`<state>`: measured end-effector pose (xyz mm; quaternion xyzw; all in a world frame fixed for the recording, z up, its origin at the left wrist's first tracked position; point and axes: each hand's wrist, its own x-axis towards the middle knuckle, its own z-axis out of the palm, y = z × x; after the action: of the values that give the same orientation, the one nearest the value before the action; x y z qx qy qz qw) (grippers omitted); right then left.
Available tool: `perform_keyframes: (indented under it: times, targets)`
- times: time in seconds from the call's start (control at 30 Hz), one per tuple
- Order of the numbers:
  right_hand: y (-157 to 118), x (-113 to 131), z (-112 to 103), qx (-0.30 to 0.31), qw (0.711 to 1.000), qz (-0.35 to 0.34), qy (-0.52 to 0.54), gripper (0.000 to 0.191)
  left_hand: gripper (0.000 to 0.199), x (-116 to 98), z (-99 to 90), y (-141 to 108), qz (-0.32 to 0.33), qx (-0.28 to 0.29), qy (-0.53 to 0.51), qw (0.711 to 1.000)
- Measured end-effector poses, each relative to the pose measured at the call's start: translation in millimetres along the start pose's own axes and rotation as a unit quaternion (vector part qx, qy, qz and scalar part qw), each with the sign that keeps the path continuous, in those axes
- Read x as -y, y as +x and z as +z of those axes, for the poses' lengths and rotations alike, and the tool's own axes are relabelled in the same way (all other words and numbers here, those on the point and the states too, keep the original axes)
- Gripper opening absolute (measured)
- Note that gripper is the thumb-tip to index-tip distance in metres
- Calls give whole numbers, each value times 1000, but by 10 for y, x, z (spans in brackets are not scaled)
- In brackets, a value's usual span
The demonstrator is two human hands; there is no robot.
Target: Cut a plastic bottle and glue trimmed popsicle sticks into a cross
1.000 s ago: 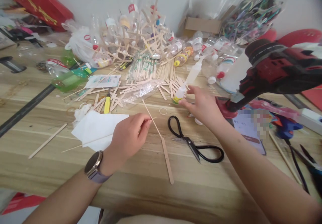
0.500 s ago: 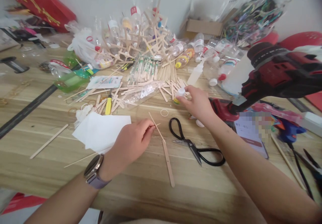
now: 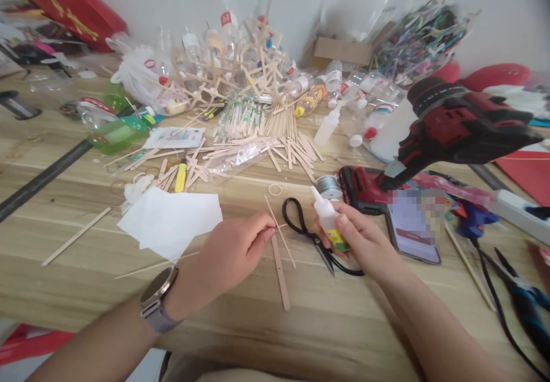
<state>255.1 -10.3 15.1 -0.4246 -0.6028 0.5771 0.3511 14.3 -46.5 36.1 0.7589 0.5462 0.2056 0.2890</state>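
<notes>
My left hand [image 3: 234, 250], with a watch on its wrist, pinches thin wooden sticks [image 3: 281, 233] that cross at the fingertips. Below them a flat craft stick [image 3: 281, 276] with small dark holes lies on the table. My right hand [image 3: 361, 236] is wrapped round a small white glue bottle [image 3: 327, 219] with a yellow-green label, its nozzle pointing up and left. Black-handled scissors [image 3: 320, 250] lie between the hands, partly hidden behind the bottle and right fingers. White paper sheets [image 3: 167, 224] rest left of my left hand.
A red and black power drill [image 3: 455, 136] stands at the right, near a phone [image 3: 412, 227] and a blue glue gun [image 3: 472, 216]. Plastic bottles, craft sticks and a yellow-handled tool [image 3: 181, 177] spread across the back. Pliers [image 3: 522, 296] lie far right.
My right hand has picked up the glue bottle and brought it nearer, over the scissors. The thin stick at my left fingertips has shifted down and right across the flat stick.
</notes>
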Motion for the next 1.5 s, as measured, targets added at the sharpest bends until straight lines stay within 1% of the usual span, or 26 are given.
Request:
perform_keyframes:
  times: [0.07, 0.1, 0.17, 0.23, 0.27, 0.3, 0.33, 0.43, 0.47, 0.57, 0.63, 0.73, 0.83, 0.9, 0.93, 1.0, 1.1, 1.2, 1.3, 1.4, 1.5]
  targets:
    - [-4, -41, -32, -34, 999, -10, 3, 41, 17, -30, 23, -13, -10, 17, 0, 1000]
    - [-2, -56, -45, -49, 999, -18, 7, 38, 17, -36, 38, -17, -19, 34, -9, 999]
    - [5, -79, -66, -66, 997, -25, 19, 35, 18, -32, 79, -17, -48, 93, -73, 992]
    - [15, -105, -80, -75, 996, -11, 44, 37, 19, -19, 130, -5, -87, 161, -188, 965]
    - [20, -120, -85, -78, 995, -3, 63, 39, 18, -14, 153, 3, -104, 182, -247, 946]
    - [27, -137, -88, -81, 993, 3, 83, 41, 18, -13, 172, 11, -121, 187, -295, 929]
    - [32, -153, -89, -81, 991, 9, 102, 42, 18, -15, 186, 17, -139, 178, -328, 917]
    - [39, -194, -83, -69, 988, 26, 133, 43, 21, -28, 189, 14, -196, 129, -374, 897]
    - [35, -202, -81, -61, 988, 32, 135, 43, 21, -30, 181, 4, -214, 120, -384, 890]
    - [9, -207, -76, -41, 988, 39, 144, 39, 25, -34, 159, -39, -255, 114, -416, 865]
    - [-11, -194, -79, -36, 985, 44, 162, 38, 27, -56, 151, -75, -276, 124, -441, 845]
    - [-26, -161, -92, -33, 980, 60, 188, 43, 30, -138, 133, -138, -308, 166, -492, 797]
    - [-23, -133, -105, -45, 977, 67, 197, 49, 31, -221, 106, -192, -347, 239, -540, 729]
    - [-19, -123, -107, -53, 978, 65, 193, 52, 31, -224, 110, -196, -352, 280, -564, 693]
    - [-17, -121, -106, -53, 979, 63, 188, 53, 31, -204, 124, -182, -348, 290, -574, 682]
    - [-11, -121, -101, -46, 982, 53, 177, 52, 32, -128, 169, -119, -334, 301, -591, 670]
    - [8, -132, -95, -40, 985, 37, 165, 50, 32, 13, 240, 39, -298, 314, -607, 667]
    - [30, -155, -105, -68, 980, 44, 184, 50, 30, 107, 255, 179, -263, 291, -618, 681]
    - [38, -181, -131, -91, 972, 59, 209, 46, 24, 146, 223, 227, -230, 283, -620, 694]
    - [34, -199, -151, -98, 967, 71, 223, 42, 25, 167, 205, 209, -229, 269, -623, 698]
    - [42, -208, -145, -108, 962, 80, 238, 39, 28, 191, 236, 190, -252, 263, -631, 685]
